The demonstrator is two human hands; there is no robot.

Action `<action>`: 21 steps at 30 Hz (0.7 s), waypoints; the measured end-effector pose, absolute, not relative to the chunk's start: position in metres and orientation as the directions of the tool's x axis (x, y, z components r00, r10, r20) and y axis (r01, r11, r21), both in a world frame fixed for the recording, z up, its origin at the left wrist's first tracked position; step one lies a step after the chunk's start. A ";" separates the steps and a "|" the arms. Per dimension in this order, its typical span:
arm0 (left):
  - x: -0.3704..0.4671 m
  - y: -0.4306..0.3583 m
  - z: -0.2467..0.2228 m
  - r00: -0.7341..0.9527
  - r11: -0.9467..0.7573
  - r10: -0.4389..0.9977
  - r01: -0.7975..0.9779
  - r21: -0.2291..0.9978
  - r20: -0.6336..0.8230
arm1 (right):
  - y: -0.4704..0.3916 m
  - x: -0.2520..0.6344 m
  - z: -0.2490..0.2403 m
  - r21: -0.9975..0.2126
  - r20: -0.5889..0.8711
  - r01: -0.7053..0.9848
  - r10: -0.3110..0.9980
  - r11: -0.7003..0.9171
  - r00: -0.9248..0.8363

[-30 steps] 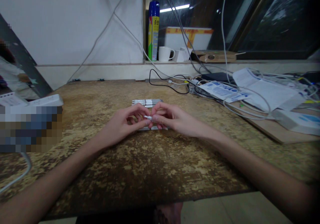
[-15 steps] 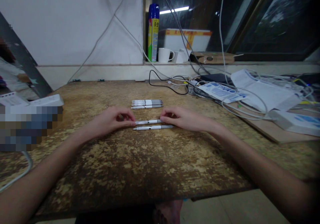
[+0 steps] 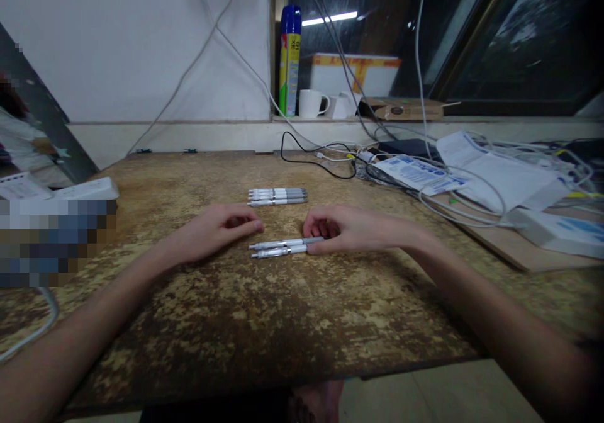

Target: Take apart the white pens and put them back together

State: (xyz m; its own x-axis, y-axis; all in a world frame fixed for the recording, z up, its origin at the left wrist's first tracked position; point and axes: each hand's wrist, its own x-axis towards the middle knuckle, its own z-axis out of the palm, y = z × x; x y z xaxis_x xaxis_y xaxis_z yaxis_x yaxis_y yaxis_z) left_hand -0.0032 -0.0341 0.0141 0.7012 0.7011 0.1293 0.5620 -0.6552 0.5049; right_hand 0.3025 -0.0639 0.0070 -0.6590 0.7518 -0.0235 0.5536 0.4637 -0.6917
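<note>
Two white-and-grey pens (image 3: 278, 248) lie side by side on the worn wooden table (image 3: 292, 328). My right hand (image 3: 346, 229) is closed around their grey right ends, thumb on the near side and curled fingers on the far side. To the left, my left hand (image 3: 221, 231) rests just beyond the pens' tips, its thumb and forefinger pinched together with nothing visible between them. Farther back, a tight row of several similar pens (image 3: 277, 196) lies parallel to the pair, touched by neither hand.
Cables, a printed sheet (image 3: 418, 172) and white paper (image 3: 500, 171) crowd the right side, near a white power strip (image 3: 557, 231). A spray can (image 3: 290, 64) and a white mug (image 3: 311, 103) stand on the window sill. Another white power strip (image 3: 87, 190) is at left.
The farther pen of the near pair has come toward me and now lies against the other one. My left fingers have let go of it; my right hand has moved nearer.
</note>
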 end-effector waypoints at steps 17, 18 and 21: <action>0.036 0.009 -0.015 0.738 -0.792 0.558 0.611 -0.022 0.380 | -0.059 0.303 0.007 -0.640 0.099 0.612 0.839 0.465 -0.535; 0.037 0.008 -0.015 0.737 -0.791 0.562 0.612 -0.019 0.376 | -0.059 0.303 0.006 -0.616 0.128 0.632 0.851 0.470 -0.509; 0.039 0.002 -0.013 0.726 -0.780 0.578 0.626 -0.009 0.372 | -0.055 0.301 0.002 -0.495 0.287 0.700 0.858 0.514 -0.427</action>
State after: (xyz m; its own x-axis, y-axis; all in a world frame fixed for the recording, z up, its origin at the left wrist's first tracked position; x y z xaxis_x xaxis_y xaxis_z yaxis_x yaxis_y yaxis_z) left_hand 0.0387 0.0020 -0.0134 0.7263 0.5779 0.3721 0.6256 -0.7801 -0.0094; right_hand 0.3010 -0.0552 0.0016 -0.4265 0.8578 0.2868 0.7004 0.5139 -0.4954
